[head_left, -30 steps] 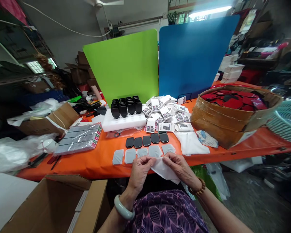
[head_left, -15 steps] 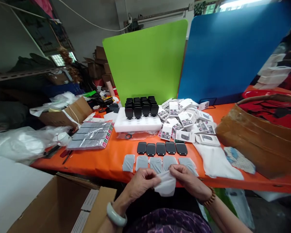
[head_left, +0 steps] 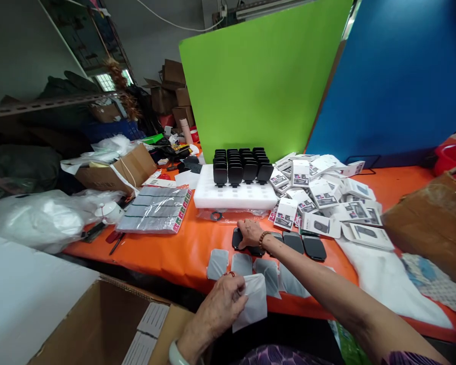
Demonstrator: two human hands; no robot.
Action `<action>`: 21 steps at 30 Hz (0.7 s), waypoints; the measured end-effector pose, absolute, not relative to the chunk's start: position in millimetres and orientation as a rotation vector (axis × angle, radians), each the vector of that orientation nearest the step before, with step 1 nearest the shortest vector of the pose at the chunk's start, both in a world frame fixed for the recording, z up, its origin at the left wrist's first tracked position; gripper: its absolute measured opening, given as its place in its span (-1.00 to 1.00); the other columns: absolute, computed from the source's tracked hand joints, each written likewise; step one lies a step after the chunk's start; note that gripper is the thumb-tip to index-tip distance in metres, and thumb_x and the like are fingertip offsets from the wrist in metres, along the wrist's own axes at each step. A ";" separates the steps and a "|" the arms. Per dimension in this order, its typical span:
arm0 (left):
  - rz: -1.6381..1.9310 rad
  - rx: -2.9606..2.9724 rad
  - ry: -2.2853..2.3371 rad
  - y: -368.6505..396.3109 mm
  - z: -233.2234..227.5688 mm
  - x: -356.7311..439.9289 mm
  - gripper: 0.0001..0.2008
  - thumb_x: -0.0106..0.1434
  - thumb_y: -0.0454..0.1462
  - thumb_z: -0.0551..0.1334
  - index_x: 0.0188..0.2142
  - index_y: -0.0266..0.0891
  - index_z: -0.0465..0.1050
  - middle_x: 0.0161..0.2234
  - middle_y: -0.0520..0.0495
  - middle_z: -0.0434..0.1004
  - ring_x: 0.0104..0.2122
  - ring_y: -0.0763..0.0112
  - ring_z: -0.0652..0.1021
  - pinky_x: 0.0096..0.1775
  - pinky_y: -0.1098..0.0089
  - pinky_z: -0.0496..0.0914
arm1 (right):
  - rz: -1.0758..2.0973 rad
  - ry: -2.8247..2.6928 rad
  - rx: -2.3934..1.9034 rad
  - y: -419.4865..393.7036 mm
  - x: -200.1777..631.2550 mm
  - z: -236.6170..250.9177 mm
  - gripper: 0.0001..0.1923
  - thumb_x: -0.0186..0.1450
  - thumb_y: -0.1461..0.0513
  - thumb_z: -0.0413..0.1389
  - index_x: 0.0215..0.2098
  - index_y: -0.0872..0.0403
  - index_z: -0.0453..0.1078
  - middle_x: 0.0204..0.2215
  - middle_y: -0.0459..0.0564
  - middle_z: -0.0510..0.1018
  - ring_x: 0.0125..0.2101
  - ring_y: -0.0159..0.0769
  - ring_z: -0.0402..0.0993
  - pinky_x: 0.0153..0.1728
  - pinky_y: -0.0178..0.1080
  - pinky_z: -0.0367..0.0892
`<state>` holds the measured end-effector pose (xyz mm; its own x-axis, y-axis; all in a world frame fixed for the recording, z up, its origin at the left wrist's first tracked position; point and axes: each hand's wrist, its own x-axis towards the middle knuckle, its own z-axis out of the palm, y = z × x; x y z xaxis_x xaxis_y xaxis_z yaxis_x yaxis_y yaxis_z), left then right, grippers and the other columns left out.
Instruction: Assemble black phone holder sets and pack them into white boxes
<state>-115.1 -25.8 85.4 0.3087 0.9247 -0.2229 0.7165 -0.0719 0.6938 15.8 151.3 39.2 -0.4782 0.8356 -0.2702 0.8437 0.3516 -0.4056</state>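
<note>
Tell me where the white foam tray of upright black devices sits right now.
The white foam tray sits mid-table on the orange cloth, before the green board, between the clear-wrapped grey packets and the small white boxes.

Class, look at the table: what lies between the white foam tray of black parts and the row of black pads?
In the head view, between the white foam tray and the black pads: a clear bag holding a black ring, on orange tablecloth.

Evenly and brightly lit, by daylight from a window [head_left: 105, 81] at ten o'clock and a tube lamp [head_left: 273, 6] at twelve. Soft shadows only, hardly any beneath the items on the orange table [head_left: 175, 248]. Dim at nine o'clock. Strongly bowed and stretched toward the edges; slightly blurred at four o'clock.
</note>
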 end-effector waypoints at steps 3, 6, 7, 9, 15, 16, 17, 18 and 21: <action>0.382 1.781 1.474 -23.5 82.9 -120.7 -0.94 0.15 -0.38 0.18 -0.37 -0.21 0.39 -0.36 -0.02 0.42 -0.22 0.31 0.44 -0.07 0.35 0.27 | -0.786 2.536 1.546 164.0 11.7 34.7 -0.29 -0.20 0.19 0.43 -0.12 0.12 0.31 -0.09 0.23 0.43 -0.07 0.11 0.35 -0.15 -0.12 0.22; 0.429 1.756 1.484 -20.3 80.7 -123.2 -0.95 0.18 -0.35 0.19 -0.35 -0.22 0.43 -0.34 -0.05 0.46 -0.19 0.28 0.45 -0.05 0.33 0.26 | -0.869 2.560 1.504 174.7 16.5 34.2 -0.40 -0.19 0.19 0.42 -0.22 0.09 0.31 -0.17 0.12 0.45 -0.17 -0.03 0.39 -0.25 -0.22 0.23; 0.444 1.756 1.482 -19.0 79.9 -123.4 -0.94 0.18 -0.34 0.19 -0.36 -0.22 0.45 -0.34 -0.06 0.46 -0.20 0.28 0.45 -0.06 0.32 0.27 | -0.911 2.584 1.492 177.0 18.8 34.7 -0.47 -0.16 0.20 0.40 -0.27 0.08 0.31 -0.20 0.08 0.46 -0.20 -0.09 0.39 -0.27 -0.25 0.22; 0.476 1.759 1.470 -16.5 78.3 -123.2 -0.92 0.19 -0.35 0.18 -0.36 -0.23 0.46 -0.33 -0.07 0.47 -0.22 0.29 0.46 -0.08 0.33 0.28 | -1.013 2.648 1.479 177.6 24.0 37.2 -0.61 -0.09 0.25 0.35 -0.36 0.08 0.29 -0.28 0.01 0.46 -0.27 -0.19 0.38 -0.32 -0.29 0.21; 0.588 1.779 1.426 -12.1 80.9 -118.9 -0.91 0.17 -0.36 0.18 -0.38 -0.22 0.46 -0.32 -0.06 0.50 -0.22 0.31 0.47 -0.09 0.35 0.29 | -1.443 2.861 1.548 137.1 52.5 65.5 -0.82 0.19 0.21 0.11 -0.29 0.05 0.19 -0.34 -0.10 0.38 -0.34 -0.33 0.33 -0.32 -0.29 0.25; 0.604 1.775 1.413 -11.9 83.0 -117.4 -0.91 0.17 -0.36 0.17 -0.39 -0.22 0.46 -0.32 -0.06 0.51 -0.21 0.31 0.47 -0.09 0.35 0.29 | -1.607 2.884 1.535 124.6 59.7 72.7 -0.81 0.21 0.18 0.10 -0.27 0.04 0.18 -0.35 -0.11 0.37 -0.34 -0.34 0.32 -0.32 -0.29 0.26; 0.616 1.768 1.398 -11.8 85.7 -115.4 -0.91 0.17 -0.36 0.17 -0.40 -0.21 0.46 -0.31 -0.07 0.52 -0.21 0.31 0.47 -0.09 0.35 0.29 | -1.870 2.893 1.500 111.3 67.3 79.7 -0.79 0.21 0.16 0.11 -0.27 0.04 0.18 -0.36 -0.12 0.36 -0.35 -0.35 0.31 -0.33 -0.29 0.27; 0.628 1.762 1.385 -11.8 88.8 -112.9 -0.91 0.17 -0.35 0.17 -0.41 -0.21 0.46 -0.29 -0.07 0.52 -0.20 0.31 0.47 -0.09 0.34 0.30 | -2.127 2.861 1.448 97.7 74.9 85.8 -0.77 0.20 0.14 0.14 -0.28 0.03 0.19 -0.38 -0.13 0.34 -0.38 -0.35 0.30 -0.34 -0.29 0.26; 0.672 1.753 1.359 -12.6 99.5 -102.2 -0.91 0.16 -0.33 0.20 -0.44 -0.21 0.47 -0.30 -0.07 0.51 -0.21 0.31 0.48 -0.10 0.34 0.31 | -2.385 2.813 1.466 60.9 95.5 96.3 -0.78 0.18 0.15 0.20 -0.31 0.03 0.26 -0.39 -0.13 0.34 -0.37 -0.35 0.27 -0.31 -0.28 0.24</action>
